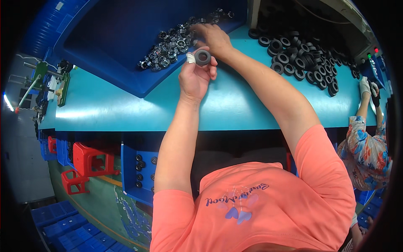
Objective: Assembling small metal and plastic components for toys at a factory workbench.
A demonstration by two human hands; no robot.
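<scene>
My left hand [194,82] is closed on a small black toy tyre [202,57], held upright with its hole showing. White tape is wrapped round one fingertip of that hand. Just beyond it, my right hand [215,40] reaches over the rim of a blue tray [145,88]. Its fingers are apart and touch the edge of a heap of shiny clear-and-silver wheel hubs [170,48]; some fingertips are hidden among them. To the right, a large pile of loose black tyres [306,59] lies on the turquoise table [239,105].
At the far right a co-worker's gloved hands [369,89] work at the same table. A green metal fixture [64,89] stands on the left. Below the table edge are a blue bin [132,189] with assembled wheels and red stools [90,159]. Blue crates [63,227] sit on the floor.
</scene>
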